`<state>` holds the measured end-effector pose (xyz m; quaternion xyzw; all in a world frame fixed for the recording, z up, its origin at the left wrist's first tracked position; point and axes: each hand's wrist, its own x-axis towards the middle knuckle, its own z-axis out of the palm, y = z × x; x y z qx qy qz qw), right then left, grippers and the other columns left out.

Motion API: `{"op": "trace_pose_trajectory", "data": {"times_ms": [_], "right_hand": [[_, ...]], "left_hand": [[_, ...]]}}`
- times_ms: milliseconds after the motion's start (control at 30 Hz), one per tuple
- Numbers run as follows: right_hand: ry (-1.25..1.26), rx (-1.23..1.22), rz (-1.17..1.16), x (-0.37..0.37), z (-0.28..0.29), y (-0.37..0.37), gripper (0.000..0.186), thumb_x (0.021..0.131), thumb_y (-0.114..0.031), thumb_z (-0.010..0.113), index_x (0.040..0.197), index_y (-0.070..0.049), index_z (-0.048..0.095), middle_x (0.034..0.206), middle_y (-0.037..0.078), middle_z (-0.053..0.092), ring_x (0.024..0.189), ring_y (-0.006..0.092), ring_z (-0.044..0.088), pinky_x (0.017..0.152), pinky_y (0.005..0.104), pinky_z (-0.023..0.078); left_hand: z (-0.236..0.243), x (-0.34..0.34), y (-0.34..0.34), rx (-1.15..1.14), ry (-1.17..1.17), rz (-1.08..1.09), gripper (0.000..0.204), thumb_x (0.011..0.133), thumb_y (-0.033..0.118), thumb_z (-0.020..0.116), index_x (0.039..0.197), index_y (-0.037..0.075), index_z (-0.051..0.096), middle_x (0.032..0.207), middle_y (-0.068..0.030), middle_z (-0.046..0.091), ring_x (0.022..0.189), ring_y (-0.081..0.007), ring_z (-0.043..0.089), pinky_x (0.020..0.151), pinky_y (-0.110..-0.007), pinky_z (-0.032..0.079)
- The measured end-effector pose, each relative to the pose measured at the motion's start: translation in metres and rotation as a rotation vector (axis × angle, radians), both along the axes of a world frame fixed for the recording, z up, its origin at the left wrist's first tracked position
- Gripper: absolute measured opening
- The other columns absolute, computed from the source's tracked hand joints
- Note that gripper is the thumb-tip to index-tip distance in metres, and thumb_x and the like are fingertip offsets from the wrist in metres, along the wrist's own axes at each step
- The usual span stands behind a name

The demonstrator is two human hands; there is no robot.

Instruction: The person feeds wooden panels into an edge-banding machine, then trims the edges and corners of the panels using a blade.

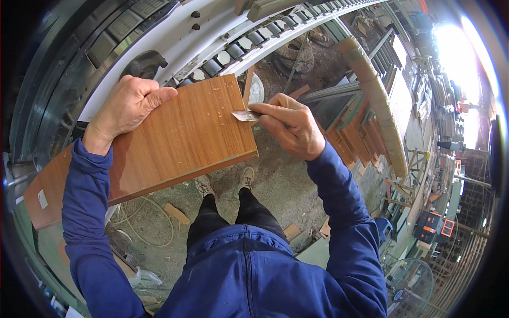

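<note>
A long wood-grain panel lies across in front of me, with small pale shavings or flecks near its right end. My left hand is closed over the panel's far edge, its thumb on the top face. Between the thumb and fingers of my right hand is a thin metal scraper blade. The blade rests at the panel's right end, its flat tip over the top face close to the edge. Part of the blade is hidden by my fingers.
Beyond the panel runs a roller conveyor beside a white machine body. To the right stand a long padded board and stacked brown panels. A loose hose and wood offcuts lie on the floor near my feet.
</note>
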<state>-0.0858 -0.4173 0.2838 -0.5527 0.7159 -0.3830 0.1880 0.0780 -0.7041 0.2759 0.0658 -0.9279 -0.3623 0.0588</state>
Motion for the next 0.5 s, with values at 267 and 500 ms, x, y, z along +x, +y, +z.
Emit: {"op": "trace_pose_trajectory", "data": {"times_ms": [267,500], "right_hand": [[-0.158,0.057,0.069,-0.021,-0.011,-0.025,0.053,0.086,-0.02,0.064,0.132,0.002,0.046,0.077,0.01,0.06,0.065,0.0143,0.055,0.06,0.0295,0.044],[-0.103,0.165,0.213,-0.035,0.002,-0.04,0.066,0.086,-0.025,0.064,0.14,0.001,0.035,0.068,0.004,0.054,0.06,0.0119,0.049,0.057,0.0291,0.042]], "left_hand": [[0.004,0.0,0.0,-0.023,-0.041,-0.011,0.06,0.089,0.046,0.057,0.055,-0.003,0.047,0.047,-0.0143,0.032,0.044,-0.0193,0.026,0.041,-0.036,0.029],[0.002,0.001,-0.002,-0.004,-0.088,0.005,0.061,0.089,0.046,0.057,0.054,-0.002,0.047,0.045,-0.0136,0.033,0.043,-0.0191,0.027,0.04,-0.035,0.029]]}}
